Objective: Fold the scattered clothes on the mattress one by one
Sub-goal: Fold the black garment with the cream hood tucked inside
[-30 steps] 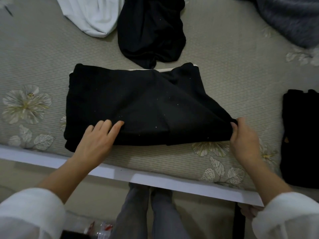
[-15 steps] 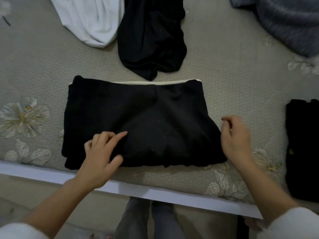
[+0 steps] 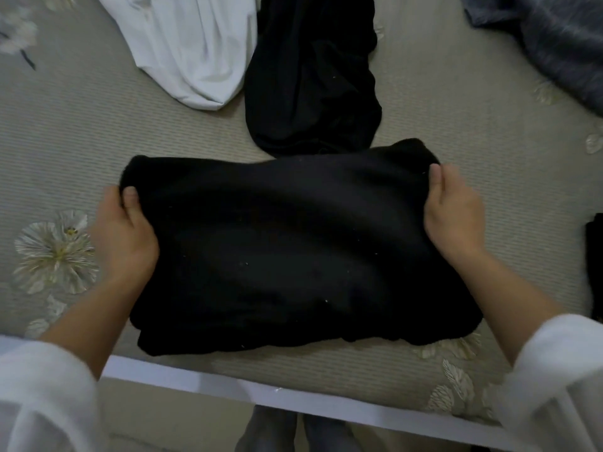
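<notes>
Black folded garment (image 3: 293,256) lying crosswise, left hand (image 3: 125,236) and right hand (image 3: 455,210) gripping its ends

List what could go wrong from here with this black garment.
The left hand and right hand grip only the far corners of the thick black folded garment, so its middle may sag and unfold. Its far edge appears to touch the crumpled black cloth behind, which might get dragged along. Its near edge lies close to the front edge of the beige flowered mattress and could slide off.
</notes>
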